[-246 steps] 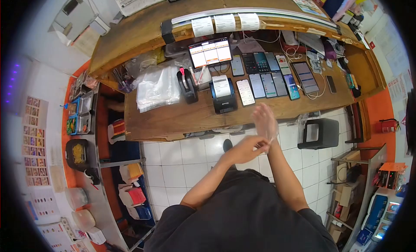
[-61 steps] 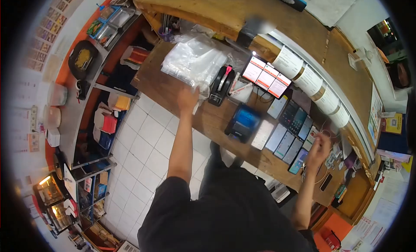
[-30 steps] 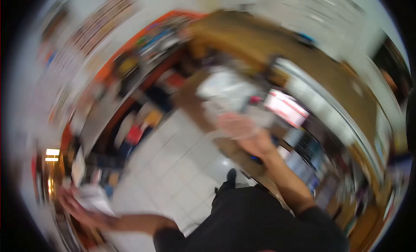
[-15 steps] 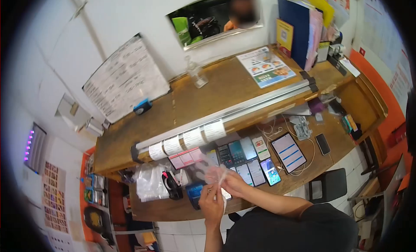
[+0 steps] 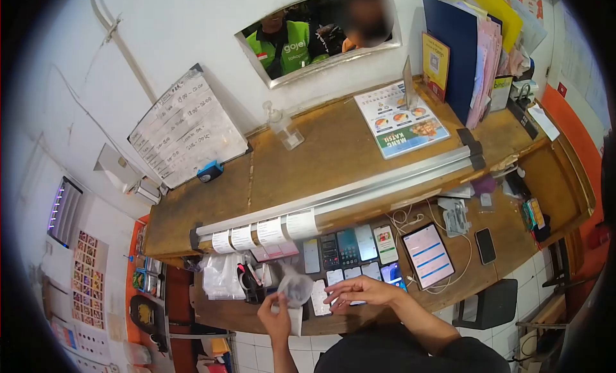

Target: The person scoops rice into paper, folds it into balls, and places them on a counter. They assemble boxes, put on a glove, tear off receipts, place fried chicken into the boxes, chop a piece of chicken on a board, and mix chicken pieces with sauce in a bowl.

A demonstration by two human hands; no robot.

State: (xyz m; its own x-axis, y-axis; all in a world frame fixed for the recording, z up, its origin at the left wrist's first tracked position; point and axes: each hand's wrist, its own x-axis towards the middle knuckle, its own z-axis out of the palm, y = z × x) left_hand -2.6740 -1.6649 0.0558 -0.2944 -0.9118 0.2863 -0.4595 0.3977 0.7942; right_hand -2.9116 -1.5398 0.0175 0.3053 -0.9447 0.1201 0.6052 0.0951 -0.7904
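My left hand (image 5: 276,316) pinches a clear plastic bag (image 5: 296,288) by its near edge, above the front of the desk. A white paper strip (image 5: 296,320) hangs just below the bag, beside my left fingers. Apart from it, my right hand (image 5: 364,290) hovers over the rows of phones with fingers stretched out and nothing in them. A white-screened phone (image 5: 319,298) lies between the two hands. Closest to my right hand is a phone with a blue picture on its screen (image 5: 392,275).
A tablet (image 5: 428,254) with cables and a dark phone (image 5: 486,246) lie to the right. Plastic bags (image 5: 221,278) are heaped at the left. Printed slips (image 5: 269,230) hang from the metal rail (image 5: 340,190) along the raised shelf. A person in a green vest (image 5: 282,46) shows through the wall opening.
My hands, earlier together at the plastic bag, have parted. The left has moved left with the bag; the right has let go and opened. A person in green has come into the wall opening.
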